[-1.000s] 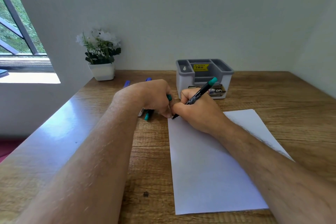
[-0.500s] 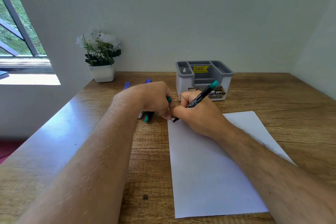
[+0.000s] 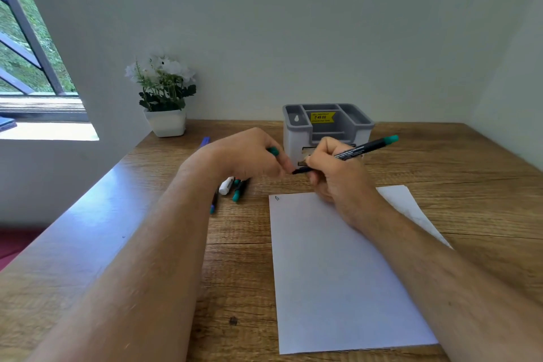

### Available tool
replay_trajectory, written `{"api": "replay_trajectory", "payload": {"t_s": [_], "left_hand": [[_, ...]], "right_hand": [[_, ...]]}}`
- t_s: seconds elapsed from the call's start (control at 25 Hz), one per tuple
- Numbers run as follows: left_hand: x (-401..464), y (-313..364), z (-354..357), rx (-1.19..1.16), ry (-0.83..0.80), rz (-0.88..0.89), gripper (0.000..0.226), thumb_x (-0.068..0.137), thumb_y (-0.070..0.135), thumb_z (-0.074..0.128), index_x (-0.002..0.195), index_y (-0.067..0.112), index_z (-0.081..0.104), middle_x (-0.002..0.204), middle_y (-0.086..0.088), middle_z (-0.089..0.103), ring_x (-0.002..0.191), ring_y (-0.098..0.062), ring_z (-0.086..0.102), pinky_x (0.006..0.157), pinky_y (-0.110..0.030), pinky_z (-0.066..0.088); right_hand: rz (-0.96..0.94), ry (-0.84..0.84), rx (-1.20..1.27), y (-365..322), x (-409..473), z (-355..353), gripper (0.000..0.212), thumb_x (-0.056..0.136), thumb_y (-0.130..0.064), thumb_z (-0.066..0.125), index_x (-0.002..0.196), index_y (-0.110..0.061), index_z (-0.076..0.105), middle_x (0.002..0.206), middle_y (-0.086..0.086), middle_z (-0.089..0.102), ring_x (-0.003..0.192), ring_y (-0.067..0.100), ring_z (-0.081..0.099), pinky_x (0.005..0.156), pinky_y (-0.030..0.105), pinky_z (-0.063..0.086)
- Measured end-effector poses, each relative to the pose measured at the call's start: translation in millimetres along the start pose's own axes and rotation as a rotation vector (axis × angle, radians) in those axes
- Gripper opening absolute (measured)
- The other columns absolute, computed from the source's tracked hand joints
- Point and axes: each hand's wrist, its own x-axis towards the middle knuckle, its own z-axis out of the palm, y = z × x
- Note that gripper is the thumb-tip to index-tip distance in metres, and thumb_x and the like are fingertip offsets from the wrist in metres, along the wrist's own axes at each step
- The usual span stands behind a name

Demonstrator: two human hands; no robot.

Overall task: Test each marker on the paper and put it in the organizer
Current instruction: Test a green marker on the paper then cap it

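A white sheet of paper (image 3: 340, 270) lies on the wooden desk with a small pen mark (image 3: 276, 198) at its top left corner. My right hand (image 3: 338, 176) grips a black marker with a teal end (image 3: 364, 147), lifted off the paper and lying nearly level, its tip pointing left. My left hand (image 3: 249, 156) holds the marker's teal cap (image 3: 273, 151), with its fingertips right at the marker tip. The grey and white organizer (image 3: 327, 126) stands just behind both hands.
Several more markers (image 3: 232, 188) lie on the desk under my left wrist, and a blue one (image 3: 204, 141) shows behind it. A white pot of flowers (image 3: 164, 103) stands at the back left by the wall. A window opens at far left.
My right hand lifted the marker off the paper and tilted it nearly level. A small mark now shows on the paper's corner. My left hand rose and brought the cap to the tip.
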Motion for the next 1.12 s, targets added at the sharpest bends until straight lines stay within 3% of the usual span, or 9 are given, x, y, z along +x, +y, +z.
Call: {"api": "replay_trajectory", "payload": {"t_s": [0.08,0.16,0.28,0.36,0.52,0.76,0.88,1.12], "left_hand": [[0.8,-1.5,-0.8,-0.301,0.045,0.015,0.022,0.086,0.013,0.057,0.09,0.024,0.076,0.057,0.015,0.054,0.049,-0.008,0.041,0.047,-0.02,0.033],[0.7,-1.6,0.5,-0.625,0.045,0.074,0.029,0.089,0.014,0.042,0.094,0.01,0.07,0.061,0.004,0.043,0.043,-0.009,0.028,0.038,-0.02,0.025],[0.6,2.0,3.0,-0.945,0.134,0.156,0.029,0.092,0.009,0.028,0.087,0.008,0.056,0.069,-0.003,0.04,0.046,-0.01,0.03,0.04,-0.022,0.022],[1.1,6.1,4.0,-1.081,0.207,0.179,0.027,0.094,0.009,0.028,0.085,0.011,0.053,0.072,-0.003,0.041,0.051,-0.011,0.036,0.045,-0.024,0.027],[4.3,11.9,8.3,-1.227,0.358,0.175,0.027,0.102,0.013,0.038,0.098,0.012,0.064,0.08,-0.003,0.049,0.065,-0.012,0.046,0.057,-0.026,0.038],[10.1,17.1,18.2,-1.401,0.396,0.154,0.014,0.099,0.013,0.054,0.102,0.007,0.066,0.08,-0.008,0.072,0.068,-0.013,0.069,0.062,-0.024,0.057],[11.2,19.2,20.1,-1.45,0.377,0.159,0.011,0.098,0.014,0.057,0.101,0.005,0.063,0.086,-0.016,0.076,0.074,-0.02,0.074,0.059,-0.023,0.059],[11.1,21.5,24.8,-1.411,0.376,0.161,0.01,0.098,0.014,0.057,0.099,0.006,0.062,0.083,-0.014,0.077,0.07,-0.018,0.075,0.056,-0.022,0.059]], "right_hand": [[0.03,-0.006,0.166,-2.1,1.2,-4.9,0.028,0.089,-0.003,0.054,0.067,-0.02,0.048,0.055,0.005,0.048,0.035,0.009,0.031,0.035,0.017,0.021],[0.034,0.011,0.243,-3.4,2.6,-6.6,0.028,0.09,-0.001,0.054,0.069,-0.019,0.048,0.058,0.004,0.048,0.036,0.01,0.032,0.035,0.017,0.022],[0.046,0.049,0.323,-4.1,3.5,-8.2,0.023,0.088,-0.002,0.056,0.071,-0.017,0.052,0.063,0.005,0.051,0.036,0.01,0.035,0.036,0.018,0.024],[0.056,0.088,0.394,-5.3,3.0,-9.3,0.008,0.083,-0.012,0.056,0.075,-0.015,0.059,0.066,0.007,0.059,0.037,0.011,0.038,0.036,0.019,0.024],[0.086,0.138,0.485,-7.1,3.1,-10.5,0.023,0.072,-0.022,0.049,0.087,-0.01,0.062,0.07,0.013,0.07,0.035,0.014,0.041,0.037,0.018,0.027],[0.084,0.172,0.499,-8.1,7.9,-13.3,0.026,0.09,-0.017,0.044,0.102,-0.008,0.065,0.082,0.011,0.076,0.035,0.012,0.042,0.037,0.018,0.025],[0.073,0.178,0.51,-7.7,8.9,-14.4,0.028,0.09,-0.019,0.045,0.108,-0.008,0.064,0.085,0.011,0.077,0.035,0.011,0.043,0.036,0.018,0.026],[0.045,0.189,0.545,-6.0,9.3,-16.0,0.027,0.088,-0.021,0.046,0.103,-0.01,0.067,0.087,0.012,0.076,0.035,0.012,0.042,0.036,0.018,0.027]]}}
